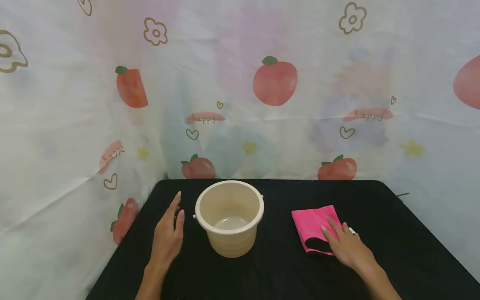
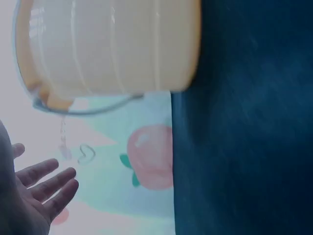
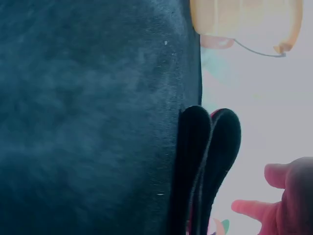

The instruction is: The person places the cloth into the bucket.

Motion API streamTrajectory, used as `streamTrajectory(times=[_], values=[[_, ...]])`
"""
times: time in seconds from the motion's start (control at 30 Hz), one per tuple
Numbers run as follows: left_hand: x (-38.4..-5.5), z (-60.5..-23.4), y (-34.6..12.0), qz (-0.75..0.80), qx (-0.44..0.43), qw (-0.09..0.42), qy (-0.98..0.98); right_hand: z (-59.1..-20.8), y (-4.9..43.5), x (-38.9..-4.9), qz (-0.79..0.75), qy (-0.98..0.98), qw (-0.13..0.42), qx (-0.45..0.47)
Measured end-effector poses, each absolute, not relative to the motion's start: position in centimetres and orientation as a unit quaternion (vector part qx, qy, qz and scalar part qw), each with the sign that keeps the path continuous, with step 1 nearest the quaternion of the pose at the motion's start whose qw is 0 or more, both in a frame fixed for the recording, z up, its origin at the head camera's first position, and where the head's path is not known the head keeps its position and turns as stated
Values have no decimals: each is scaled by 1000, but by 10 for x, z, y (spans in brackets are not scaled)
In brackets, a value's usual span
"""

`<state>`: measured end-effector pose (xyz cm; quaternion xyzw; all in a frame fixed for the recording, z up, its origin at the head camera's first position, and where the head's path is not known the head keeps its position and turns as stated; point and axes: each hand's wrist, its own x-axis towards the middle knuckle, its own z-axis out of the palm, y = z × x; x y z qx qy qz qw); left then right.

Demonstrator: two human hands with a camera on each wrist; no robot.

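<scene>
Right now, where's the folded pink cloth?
In the head view, the folded pink cloth lies on the black table, right of the cream bucket, near the right hand.

A black table (image 1: 277,277) carries a cream bucket (image 1: 232,242) beside the left hand (image 1: 168,237) and a folded pink-and-black cloth (image 1: 309,225) below the right hand (image 1: 348,246).
</scene>
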<state>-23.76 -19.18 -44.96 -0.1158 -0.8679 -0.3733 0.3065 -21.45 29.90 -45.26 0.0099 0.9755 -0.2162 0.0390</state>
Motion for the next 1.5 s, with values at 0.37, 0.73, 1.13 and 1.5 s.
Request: streamTrajectory(times=[0.37,0.73,1.13,1.5], values=[[-255,-429,-170,-446,-190,282,-828,-440,300,-225,-203,979,36,2],[-264,-444,-148,-503,-176,246,-809,-428,315,-238,-160,985,67,-24],[-260,-460,-125,-618,-78,260,-738,-443,333,-251,-191,979,65,-16],[-262,-468,-108,-669,-88,325,-663,-461,345,-258,-314,945,60,-62]])
